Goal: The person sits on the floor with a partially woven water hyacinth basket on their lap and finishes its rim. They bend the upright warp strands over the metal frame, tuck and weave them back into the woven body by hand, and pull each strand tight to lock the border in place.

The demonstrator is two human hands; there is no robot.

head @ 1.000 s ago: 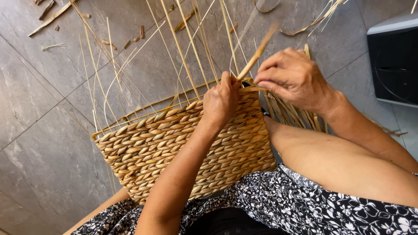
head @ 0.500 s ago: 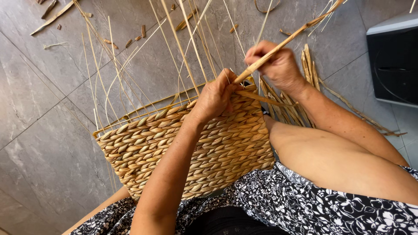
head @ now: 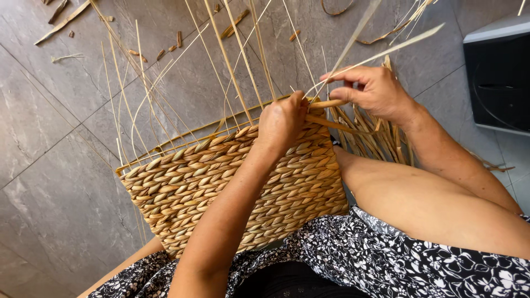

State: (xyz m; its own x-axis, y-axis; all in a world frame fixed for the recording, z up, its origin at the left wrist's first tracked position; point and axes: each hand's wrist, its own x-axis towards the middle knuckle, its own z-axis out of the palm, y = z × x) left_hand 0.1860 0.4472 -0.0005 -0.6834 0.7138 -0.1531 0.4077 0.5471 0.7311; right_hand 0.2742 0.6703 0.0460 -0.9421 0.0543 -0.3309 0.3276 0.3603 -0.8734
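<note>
The right hand (head: 375, 88) has swung the long straw strand (head: 386, 52) from steeply upright to slanting far right, pale and flattened now, then settled back just beside the left hand (head: 281, 118) on the woven basket (head: 221, 187) rim.

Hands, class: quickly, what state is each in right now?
Left hand: closed, pressing on the woven basket rim.
Right hand: closed, pinching a straw strand.

The tan woven straw basket panel (head: 232, 187) looks dry, matt and ribbed; beneath it, the grey stone-tile floor (head: 49, 165) is smooth, faintly glossy.
</note>
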